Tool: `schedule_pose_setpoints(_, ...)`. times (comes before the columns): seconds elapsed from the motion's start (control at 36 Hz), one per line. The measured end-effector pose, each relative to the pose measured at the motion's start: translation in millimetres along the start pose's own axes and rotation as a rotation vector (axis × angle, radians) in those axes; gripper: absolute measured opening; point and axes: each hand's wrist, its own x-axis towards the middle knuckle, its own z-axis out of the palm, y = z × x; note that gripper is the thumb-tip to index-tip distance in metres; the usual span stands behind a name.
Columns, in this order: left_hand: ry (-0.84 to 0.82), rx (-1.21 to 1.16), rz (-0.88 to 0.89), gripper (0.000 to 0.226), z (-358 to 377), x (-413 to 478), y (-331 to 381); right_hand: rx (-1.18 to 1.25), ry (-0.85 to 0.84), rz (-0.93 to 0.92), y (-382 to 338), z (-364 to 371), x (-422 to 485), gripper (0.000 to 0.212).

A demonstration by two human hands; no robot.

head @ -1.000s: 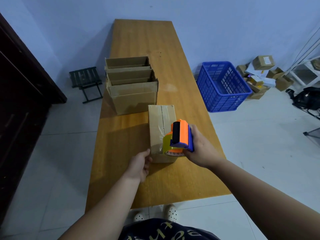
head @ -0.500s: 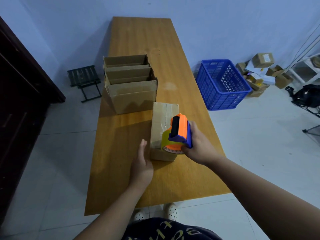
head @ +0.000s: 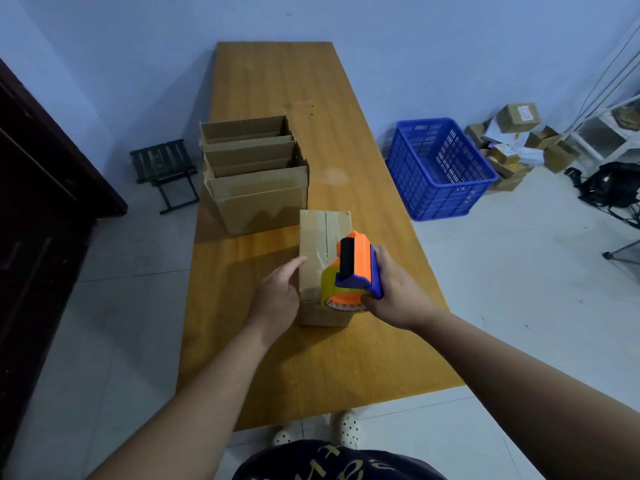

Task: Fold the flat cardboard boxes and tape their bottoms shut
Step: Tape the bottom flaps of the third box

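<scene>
A small cardboard box (head: 317, 237) stands bottom-up on the wooden table (head: 304, 375), with clear tape along its centre seam. My right hand (head: 394, 292) grips an orange and blue tape dispenser (head: 353, 275) over the box's near right end. My left hand (head: 278, 294) lies flat against the box's left side, fingers straight and pointing away from me. Behind it stand three folded boxes (head: 258, 174) in a row, open sides up.
A blue plastic crate (head: 438, 168) sits on the floor right of the table, with a pile of small cartons (head: 516, 140) beyond it. A dark folding stool (head: 164, 169) stands left of the table. A dark cabinet (head: 41, 216) lines the left wall.
My left hand let go of the box's near corner and slid forward along its left side, fingers straightened. The dispenser stayed at the box's near end.
</scene>
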Motion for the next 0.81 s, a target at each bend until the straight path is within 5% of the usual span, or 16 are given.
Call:
schedule_pose_setpoints(0.11,-0.216,0.231,0.176,0.058,-2,20,-11,-0.012,-0.034,0.002,-3,-3,3,0.066)
schedule_pose_setpoints(0.33,-0.03,0.096,0.172,0.042,21,14,-16,-0.077,-0.051,-0.025,-4,-7,0,0.067)
schedule_pose_setpoints(0.81,-0.029,0.115,0.204,0.036,22,6,-16,-0.418,-0.171,-0.064,-23,-23,3,0.067)
